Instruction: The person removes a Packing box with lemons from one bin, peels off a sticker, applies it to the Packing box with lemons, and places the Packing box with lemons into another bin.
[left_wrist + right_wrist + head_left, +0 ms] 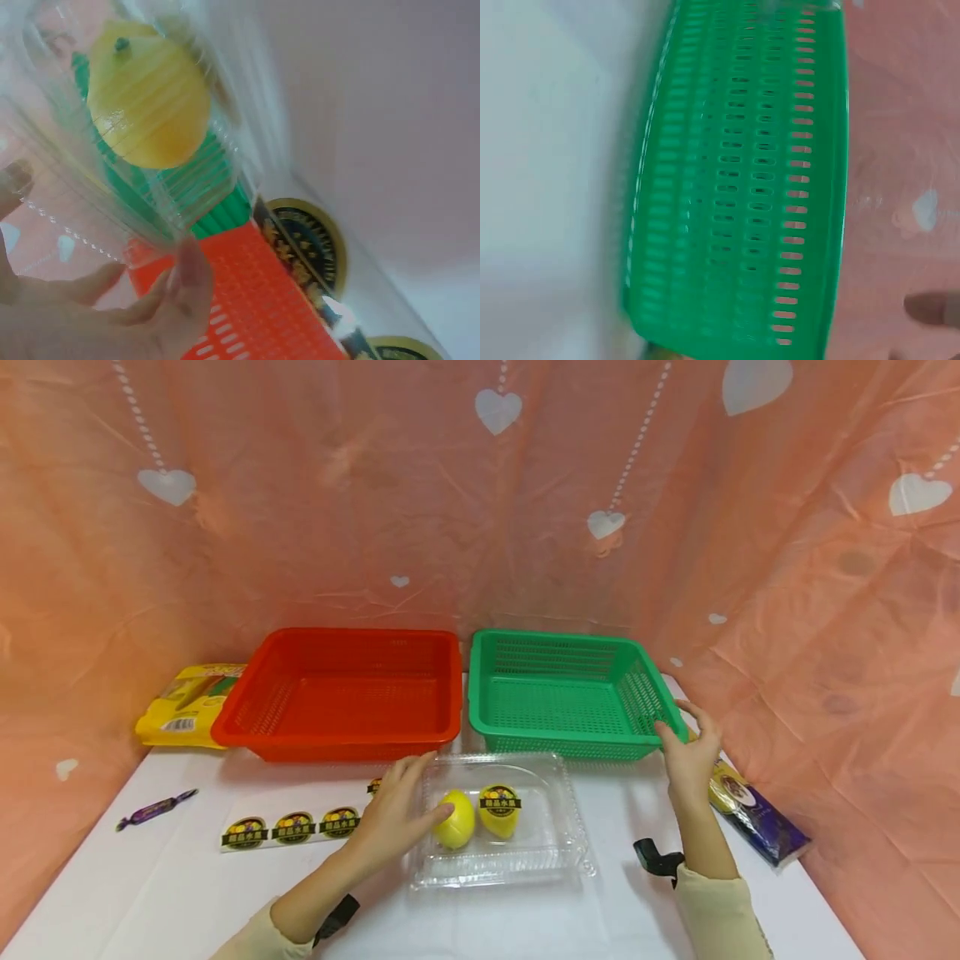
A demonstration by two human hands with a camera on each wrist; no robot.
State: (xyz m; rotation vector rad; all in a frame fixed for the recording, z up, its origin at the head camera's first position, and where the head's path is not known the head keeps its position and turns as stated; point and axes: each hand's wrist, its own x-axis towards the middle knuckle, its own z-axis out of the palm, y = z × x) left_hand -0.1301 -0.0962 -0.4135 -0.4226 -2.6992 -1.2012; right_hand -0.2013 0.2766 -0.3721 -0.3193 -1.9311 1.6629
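A clear plastic clamshell box (pixel 536 852) with two yellow lemons (pixel 454 820) inside lies on the white table. A black and gold round sticker (pixel 499 802) shows over the right one; I cannot tell whether it is on the lid or the fruit. My left hand (pixel 393 818) holds the box at its left side, thumb over the lid and fingers at the back left corner. My right hand (pixel 692 756) is by the front right corner of the green basket (pixel 562 743), fingers spread; in the right wrist view a fingertip (pixel 930 307) appears apart from the basket.
A red basket (pixel 337 752) stands left of the green one. A sticker sheet (pixel 292 828) lies left of the box. A purple-wrapped candy (pixel 156 810) and yellow package (pixel 187 710) are on the left, a dark purple package (pixel 761 814) on the right. Pink curtain (pixel 375 485) surrounds the table.
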